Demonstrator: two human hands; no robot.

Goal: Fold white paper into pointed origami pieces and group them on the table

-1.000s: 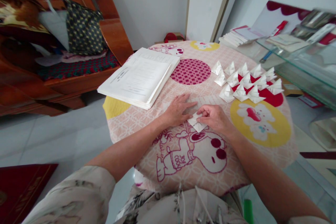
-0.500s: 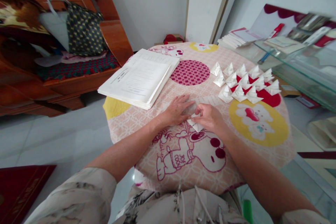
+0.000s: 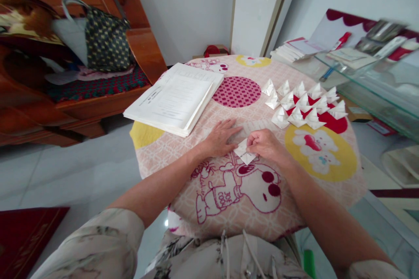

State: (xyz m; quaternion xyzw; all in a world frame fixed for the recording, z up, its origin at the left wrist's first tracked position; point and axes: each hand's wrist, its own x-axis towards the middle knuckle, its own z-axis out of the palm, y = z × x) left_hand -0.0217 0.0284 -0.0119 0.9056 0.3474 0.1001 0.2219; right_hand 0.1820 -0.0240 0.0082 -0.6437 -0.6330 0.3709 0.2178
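Observation:
A small folded paper square (image 3: 245, 153) with printed writing lies on the patterned tablecloth (image 3: 209, 174), one corner toward me. My right hand (image 3: 264, 144) pinches its right side, thumb and fingers closed together. Palm down, my left hand (image 3: 222, 137) rests on the cloth just left of the square, fingers stretched out and spread, with the thumb by the paper's left corner. Several folded paper boats (image 3: 297, 117) with pointed peaks stand in rows at the right of the table.
A stack of printed paper (image 3: 170, 100) lies at the table's left. To the right, a glass shelf (image 3: 366, 85) carries papers, a red marker (image 3: 343, 40) and metal bowls. A wooden bench (image 3: 131, 91) holding a checked bag (image 3: 106, 41) stands at the far left.
My right hand has drawn slightly right, uncovering more of the paper's printed face. My left hand stays flat in nearly the same place.

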